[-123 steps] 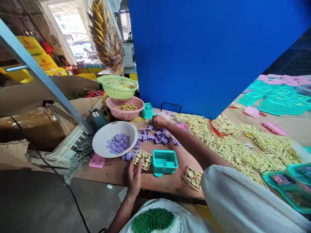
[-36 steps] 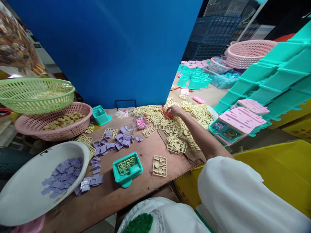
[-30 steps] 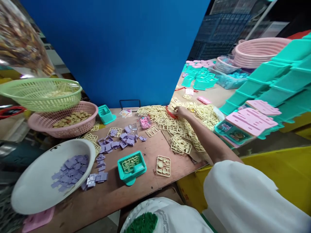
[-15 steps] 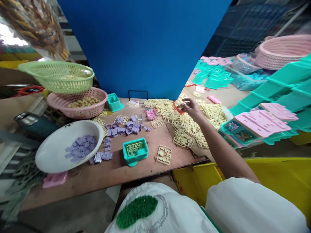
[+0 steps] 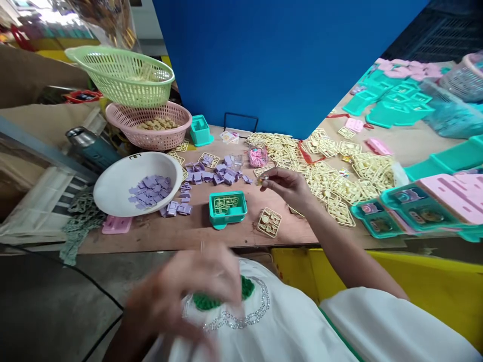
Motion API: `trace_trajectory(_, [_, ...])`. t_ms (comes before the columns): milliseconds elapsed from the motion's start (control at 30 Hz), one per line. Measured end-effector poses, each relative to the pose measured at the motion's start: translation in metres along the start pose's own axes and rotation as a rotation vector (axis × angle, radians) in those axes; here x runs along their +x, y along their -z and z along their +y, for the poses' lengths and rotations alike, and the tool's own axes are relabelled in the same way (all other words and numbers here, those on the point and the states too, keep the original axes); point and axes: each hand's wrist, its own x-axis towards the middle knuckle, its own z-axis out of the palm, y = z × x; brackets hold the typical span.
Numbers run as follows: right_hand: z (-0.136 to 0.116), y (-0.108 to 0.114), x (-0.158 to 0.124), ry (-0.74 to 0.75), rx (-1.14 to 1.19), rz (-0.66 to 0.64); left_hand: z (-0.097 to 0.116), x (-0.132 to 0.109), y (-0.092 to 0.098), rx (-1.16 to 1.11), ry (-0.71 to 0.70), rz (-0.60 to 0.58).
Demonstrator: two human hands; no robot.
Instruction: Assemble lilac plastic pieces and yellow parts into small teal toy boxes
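My right hand point(image 5: 290, 188) is above the wooden table with thumb and forefinger pinched on a small yellowish piece point(image 5: 260, 180), too small to name. Close below it, a cream plastic frame of parts point(image 5: 269, 222) lies flat. To that frame's left stands a teal plastic box point(image 5: 227, 218) with another cream parts frame point(image 5: 226, 204) inside. My left hand point(image 5: 188, 291) is low in front of my white top, smeared by motion, and I cannot make out its fingers clearly. Behind my right hand spreads a heap of cream parts frames point(image 5: 332, 181).
On the left are a white bowl point(image 5: 109, 187) of purple pieces, a pink basket point(image 5: 128, 128) and a green basket point(image 5: 109, 75). Loose purple pieces point(image 5: 226, 173) lie mid-table. A blue panel point(image 5: 279, 60) rises behind. Teal and pink boxes point(image 5: 411, 201) are stacked right.
My right hand has come back from the cream heap, nearer to me, with the small piece in its pinch. My left hand has risen into view. The camera view has shifted.
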Motion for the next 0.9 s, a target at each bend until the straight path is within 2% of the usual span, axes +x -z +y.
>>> trace_trajectory(67, [-0.002,-0.009,-0.002,-0.001,0.021,-0.026,-0.032,0.041,-0.001,0.258,0.148,0.131])
trace_trajectory(133, [-0.003,-0.016,-0.005,-0.006,0.032,-0.038,-0.060,0.067,-0.007,0.556,0.198,0.211])
trace_trajectory(200, [-0.005,-0.019,-0.007,-0.012,0.028,-0.040,-0.079,0.077,-0.015,0.780,0.239,0.213])
trace_trajectory(267, [-0.006,-0.021,-0.009,-0.010,0.024,-0.040,-0.090,0.076,-0.023,0.894,0.271,0.180])
trace_trajectory(367, [-0.008,-0.022,-0.012,-0.006,0.028,-0.047,-0.098,0.069,-0.031,0.961,0.293,0.164])
trace_trajectory(567, [-0.006,-0.022,-0.015,-0.027,0.077,-0.013,-0.109,0.065,-0.041,0.990,0.234,0.269])
trace_trajectory(733, [-0.003,-0.023,-0.019,-0.071,0.105,-0.021,-0.112,0.062,-0.041,0.997,0.201,0.327])
trace_trajectory(900, [0.001,-0.023,-0.025,-0.100,0.094,-0.011,-0.108,0.062,-0.037,0.982,0.161,0.313])
